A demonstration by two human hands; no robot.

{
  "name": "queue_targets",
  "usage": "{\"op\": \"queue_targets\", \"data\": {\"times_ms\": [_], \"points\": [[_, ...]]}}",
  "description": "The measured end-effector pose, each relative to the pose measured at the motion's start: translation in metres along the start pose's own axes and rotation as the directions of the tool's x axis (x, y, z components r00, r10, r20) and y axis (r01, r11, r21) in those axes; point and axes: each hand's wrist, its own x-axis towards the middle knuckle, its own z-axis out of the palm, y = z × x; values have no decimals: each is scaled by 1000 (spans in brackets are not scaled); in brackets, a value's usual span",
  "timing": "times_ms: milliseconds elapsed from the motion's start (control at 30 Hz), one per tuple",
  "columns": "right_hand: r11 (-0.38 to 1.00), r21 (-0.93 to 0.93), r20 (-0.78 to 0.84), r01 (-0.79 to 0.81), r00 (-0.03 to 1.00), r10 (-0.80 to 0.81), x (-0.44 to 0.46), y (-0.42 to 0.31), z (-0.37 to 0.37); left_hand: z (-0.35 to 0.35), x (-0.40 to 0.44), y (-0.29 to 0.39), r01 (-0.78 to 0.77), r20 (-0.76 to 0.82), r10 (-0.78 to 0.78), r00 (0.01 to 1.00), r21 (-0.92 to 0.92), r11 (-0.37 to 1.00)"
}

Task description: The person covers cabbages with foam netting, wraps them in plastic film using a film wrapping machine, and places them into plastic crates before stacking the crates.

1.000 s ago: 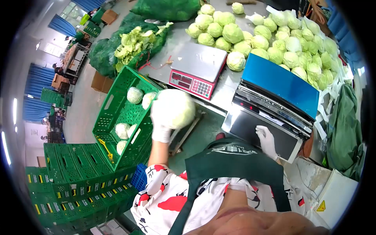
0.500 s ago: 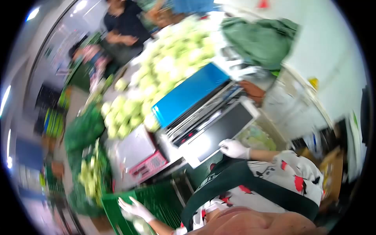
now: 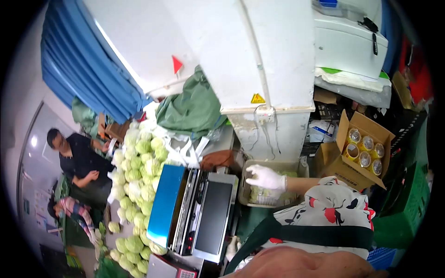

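Observation:
Above a beige basket that holds wrapped pale-green produce, my right hand hangs in a white glove, fingers apart and nothing in it. Low in the view, my left hand, also gloved in white, shows only in part beside the wrapping machine; its fingers are mostly hidden. The machine has a blue cover and a dark flat plate. Left of it lies a large pile of cabbages. A red and silver scale is partly in view at the bottom edge.
Two people stand beyond the cabbages at the left. A green cloth lies by the white wall. An open carton with several jars sits at the right, near a green crate.
The view has swung right, away from the green crate of cabbages. My left hand no longer holds a cabbage and has come in beside the machine. My right hand has moved from the plate to above the basket.

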Motion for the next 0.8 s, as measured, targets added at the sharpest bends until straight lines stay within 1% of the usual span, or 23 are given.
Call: {"op": "queue_targets", "data": {"times_ms": [67, 100, 167, 200, 233, 267, 300, 333, 400, 467, 533, 567, 633, 667, 700, 733, 767, 800], "points": [[999, -12, -144, 32, 989, -33, 18, 7, -64, 39, 9, -12, 143, 83, -132, 988, -143, 979], [994, -31, -287, 109, 951, -113, 25, 14, -97, 51, 19, -5, 94, 92, -85, 992, -97, 991], [980, -109, -518, 166, 832, -199, 38, 26, -179, 75, 39, 9, -9, 108, 10, 994, -8, 1000], [977, -152, -608, 147, 766, -209, 36, 16, -231, 81, 50, 17, -184, 163, 167, 972, 94, 978], [979, -190, -680, 72, 710, -184, 29, -5, -281, 92, 56, 32, -181, 182, 158, 971, 118, 976], [977, -213, -746, -9, 647, -157, 22, -25, -331, 98, 65, 51, -255, 252, 208, 945, 171, 952], [943, -304, -817, 138, 471, -333, 36, -21, -376, 112, 77, 53, -322, 286, 254, 924, 225, 919], [932, -361, -871, 30, 347, -348, 43, -10, -421, 124, 83, 57, -391, 332, 295, 896, 275, 878], [812, -579, -811, -74, 158, -563, 50, -3, -515, 147, 86, 77, -419, 368, 308, 877, 274, 865], [713, -626, -763, -316, 58, -644, 63, -3, -589, 166, 87, 88, -417, 406, 291, 866, 268, 869], [769, -540, -840, -342, 271, -470, 74, -11, -636, 188, 89, 87, -384, 439, 248, 864, 253, 888], [744, -531, -847, -405, 283, -450, 85, -7, -660, 195, 90, 90, -362, 441, 230, 868, 244, 899], [684, -511, -859, -520, 308, -408, 106, 6, -694, 200, 94, 108, -398, 467, 239, 851, 277, 875], [669, -515, -857, -535, 296, -423, 108, 5, -698, 202, 96, 115, -411, 476, 242, 846, 292, 863], [656, -520, -853, -547, 282, -440, 112, 4, -700, 204, 98, 117, -474, 487, 292, 823, 306, 826], [645, -523, -849, -558, 267, -456, 116, 2, -703, 207, 100, 121, -486, 513, 271, 814, 347, 803], [616, -490, -865, -617, 259, -429, 121, -1, -704, 209, 101, 124, -498, 537, 249, 806, 388, 776], [583, -498, -867, -642, 346, -359, 126, -4, -712, 212, 104, 128, -509, 559, 225, 798, 426, 748]]}}
